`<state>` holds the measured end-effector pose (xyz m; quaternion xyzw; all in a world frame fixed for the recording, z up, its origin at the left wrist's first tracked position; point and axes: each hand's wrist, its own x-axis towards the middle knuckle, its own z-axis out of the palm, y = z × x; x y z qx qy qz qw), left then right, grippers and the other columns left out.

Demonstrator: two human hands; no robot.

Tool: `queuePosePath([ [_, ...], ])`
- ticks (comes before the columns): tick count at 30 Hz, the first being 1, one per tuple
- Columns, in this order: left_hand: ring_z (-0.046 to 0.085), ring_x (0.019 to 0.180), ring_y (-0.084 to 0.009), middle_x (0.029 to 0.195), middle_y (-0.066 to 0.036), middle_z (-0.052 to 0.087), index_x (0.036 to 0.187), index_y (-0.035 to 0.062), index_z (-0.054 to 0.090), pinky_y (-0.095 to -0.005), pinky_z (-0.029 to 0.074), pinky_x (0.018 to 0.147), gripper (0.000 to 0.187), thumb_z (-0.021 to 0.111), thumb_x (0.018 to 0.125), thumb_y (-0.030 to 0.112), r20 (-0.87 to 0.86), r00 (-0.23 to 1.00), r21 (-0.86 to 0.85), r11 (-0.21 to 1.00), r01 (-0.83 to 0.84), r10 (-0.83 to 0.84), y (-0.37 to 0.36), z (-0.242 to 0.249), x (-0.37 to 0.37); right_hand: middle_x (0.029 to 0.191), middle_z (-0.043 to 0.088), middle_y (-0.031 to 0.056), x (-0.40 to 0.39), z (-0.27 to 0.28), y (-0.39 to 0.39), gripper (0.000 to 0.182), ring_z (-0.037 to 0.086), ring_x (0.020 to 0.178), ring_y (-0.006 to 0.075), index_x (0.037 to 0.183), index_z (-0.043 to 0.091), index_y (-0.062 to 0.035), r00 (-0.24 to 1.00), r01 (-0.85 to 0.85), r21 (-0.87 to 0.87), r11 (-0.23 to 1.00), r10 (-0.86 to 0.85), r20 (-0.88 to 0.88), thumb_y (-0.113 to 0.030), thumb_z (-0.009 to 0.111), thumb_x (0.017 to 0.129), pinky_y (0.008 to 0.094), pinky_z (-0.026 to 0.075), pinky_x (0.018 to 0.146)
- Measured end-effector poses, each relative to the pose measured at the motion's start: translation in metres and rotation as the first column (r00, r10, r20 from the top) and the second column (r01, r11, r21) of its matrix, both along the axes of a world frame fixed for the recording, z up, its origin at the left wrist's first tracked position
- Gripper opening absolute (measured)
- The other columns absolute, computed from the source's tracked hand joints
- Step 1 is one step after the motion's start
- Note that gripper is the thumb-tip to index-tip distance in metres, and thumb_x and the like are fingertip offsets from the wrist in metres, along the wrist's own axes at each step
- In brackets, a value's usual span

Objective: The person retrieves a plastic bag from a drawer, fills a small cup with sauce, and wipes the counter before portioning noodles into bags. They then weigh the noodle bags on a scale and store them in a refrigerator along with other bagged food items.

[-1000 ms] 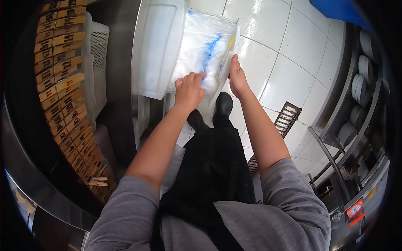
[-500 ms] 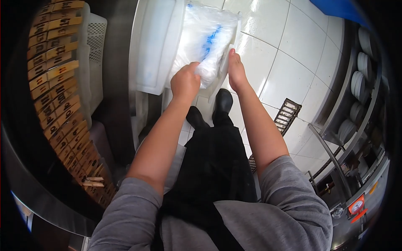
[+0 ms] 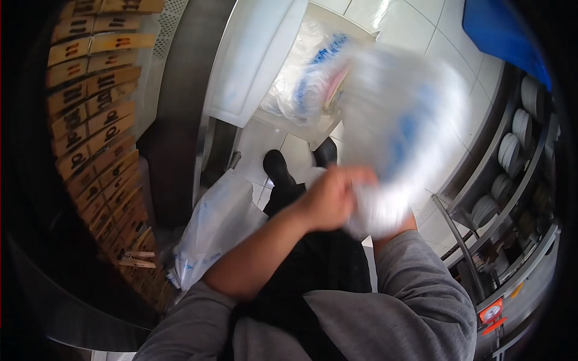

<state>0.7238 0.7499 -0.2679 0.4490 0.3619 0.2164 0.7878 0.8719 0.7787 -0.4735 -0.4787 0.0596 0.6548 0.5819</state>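
A bundle of clear plastic bags (image 3: 415,114) with blue print is up in front of me, smeared by motion. My left hand (image 3: 337,195) is closed on its lower left end. The bundle covers my right hand; only a bit of my right forearm (image 3: 411,222) shows beneath it, so its fingers are hidden. Below and to the left is a pulled-out white drawer (image 3: 283,123). More clear plastic bags (image 3: 301,72) with blue print lie in it, beside something pink and yellowish that I cannot make out.
A white plastic bag (image 3: 220,219) hangs at the left, below the steel counter (image 3: 180,90). Rows of numbered wooden tags (image 3: 99,96) line the far left. Stacked plates (image 3: 510,150) fill a rack on the right. A blue object (image 3: 506,36) stands at the upper right.
A bundle of bags has come up out of the drawer, rightward and toward me, in my left hand. My right hand has left the drawer's edge and is now behind the bundle.
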Motion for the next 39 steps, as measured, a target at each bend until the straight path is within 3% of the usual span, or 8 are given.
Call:
queuePosePath([
  [11,0.063,0.064,-0.0248,0.068,-0.009,0.062,0.064,0.0061,0.058,-0.0347,0.046,0.058,0.018,0.073,0.072,0.012,-0.051,0.999,-0.082,0.997,0.008,-0.012,-0.08,0.077,-0.154,0.129,0.053,0.017,-0.089,-0.002,0.087,0.071,0.053,0.116,0.029,0.137,0.04,-0.0006,0.95,-0.08,-0.014,0.997,0.08,0.303,-0.06,0.031,0.099,0.0415,0.041,0.102],
  [18,0.063,0.065,-0.0279,0.071,-0.008,0.064,0.072,0.0049,0.064,-0.0357,0.047,0.062,0.015,0.075,0.071,0.014,-0.143,0.967,0.092,0.976,-0.199,0.21,-0.094,0.102,-0.179,0.141,0.042,0.028,-0.185,-0.016,0.204,0.072,0.044,0.128,0.0371,0.141,0.037,0.0076,0.38,-0.736,-0.136,0.663,0.57,0.729,-0.046,0.048,0.094,0.0432,0.037,0.105],
  [21,0.061,0.062,-0.0266,0.07,-0.007,0.062,0.075,0.0067,0.064,-0.0367,0.045,0.059,0.019,0.077,0.069,0.019,-0.171,0.945,0.238,0.942,-0.235,0.279,-0.093,0.111,-0.169,0.139,0.051,0.0115,-0.167,0.038,0.203,0.061,0.055,0.115,0.027,0.143,0.04,-0.0044,0.207,-0.952,-0.07,0.298,0.795,0.57,-0.037,0.054,0.094,0.0403,0.047,0.089],
  [24,0.057,0.058,-0.0241,0.067,-0.006,0.059,0.077,0.0085,0.063,-0.0367,0.042,0.054,0.022,0.076,0.067,0.024,-0.337,0.91,0.576,0.817,-0.005,0.243,-0.093,0.125,-0.161,0.141,0.05,0.0089,-0.126,0.091,0.153,0.07,0.054,0.117,0.0241,0.144,0.041,-0.0074,0.598,-0.801,0.056,0.596,0.799,0.065,-0.058,0.044,0.096,0.0382,0.046,0.092],
  [30,0.05,0.054,-0.0178,0.066,0.0,0.056,0.076,0.0124,0.062,-0.031,0.035,0.049,0.013,0.067,0.066,0.02,-0.347,0.809,0.893,0.432,0.129,0.475,-0.14,0.168,-0.145,0.149,0.038,0.0122,0.037,0.251,-0.009,0.107,0.039,0.136,0.026,0.149,0.027,-0.0049,0.411,-0.908,0.114,0.404,0.91,0.057,-0.085,0.024,0.078,0.0397,0.036,0.109],
  [34,0.05,0.058,-0.0138,0.069,0.005,0.054,0.08,0.0164,0.062,-0.0291,0.036,0.052,0.017,0.065,0.064,0.016,-0.316,0.76,0.942,0.285,0.179,0.568,-0.161,0.201,-0.137,0.139,0.05,0.0109,0.032,0.356,-0.069,0.07,0.049,0.126,0.0252,0.141,0.041,-0.0044,0.056,-0.976,0.212,-0.039,0.904,0.424,-0.046,0.065,0.089,0.0394,0.041,0.102],
  [36,0.053,0.068,-0.0138,0.078,0.005,0.056,0.09,0.0189,0.062,-0.0291,0.039,0.062,0.021,0.063,0.069,0.016,-0.354,0.75,0.933,0.267,0.241,0.559,-0.179,0.231,-0.134,0.132,0.056,0.0113,-0.004,0.415,-0.102,0.056,0.053,0.119,0.0259,0.134,0.05,-0.0045,0.47,-0.871,0.108,0.48,0.747,0.471,-0.025,0.069,0.085,0.0402,0.042,0.101],
  [39,0.056,0.081,-0.0152,0.09,0.004,0.057,0.1,0.0211,0.061,-0.0313,0.042,0.071,0.024,0.061,0.077,0.018,-0.473,0.762,0.875,0.334,0.35,0.443,-0.198,0.274,-0.146,0.133,0.055,0.0123,0.002,0.446,-0.121,0.053,0.052,0.121,0.0289,0.133,0.052,-0.0044,0.094,-0.966,-0.064,0.25,0.572,0.815,-0.022,0.069,0.086,0.0413,0.039,0.104],
])
